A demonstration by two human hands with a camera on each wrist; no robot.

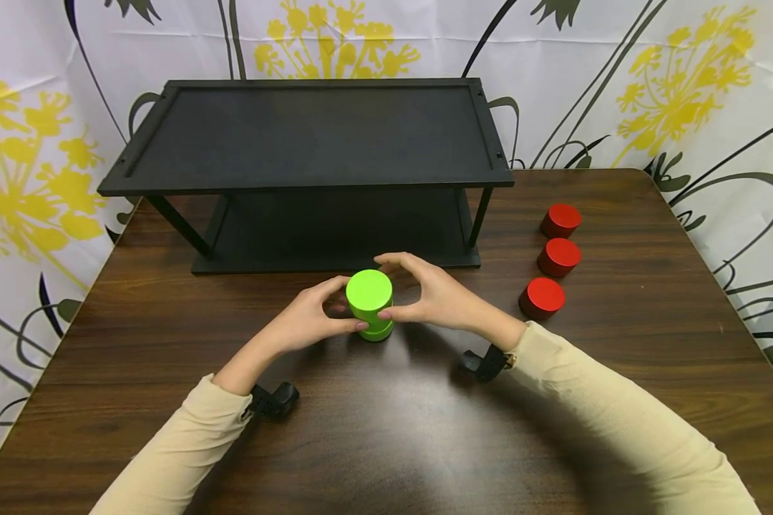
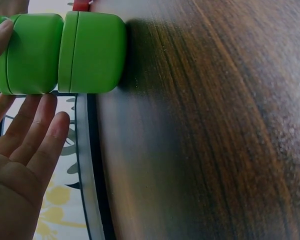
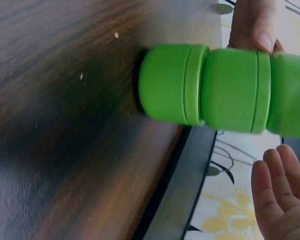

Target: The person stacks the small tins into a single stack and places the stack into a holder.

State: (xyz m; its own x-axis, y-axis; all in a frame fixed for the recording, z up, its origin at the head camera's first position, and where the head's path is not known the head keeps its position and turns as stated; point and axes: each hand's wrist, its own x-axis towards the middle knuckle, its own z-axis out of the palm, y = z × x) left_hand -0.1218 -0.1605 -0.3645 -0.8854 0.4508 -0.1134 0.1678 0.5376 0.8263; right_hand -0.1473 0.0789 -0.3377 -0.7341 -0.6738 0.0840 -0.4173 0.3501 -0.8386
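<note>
Since the left hand (image 1: 309,315) pinches the green stack (image 1: 370,290) and the right hand (image 1: 434,292) curves loosely opposite (can't tell if its thumb touches), head view says a lopsided push could topple it. Left wrist: fingertips sit above the bottom piece, so joints might slip. Right wrist: fingers stand apart, leaving that side unbraced.

Green canisters (image 1: 369,299), red canisters (image 1: 559,259), black shelf (image 1: 322,136), brown wood-grain table (image 1: 373,443)
</note>
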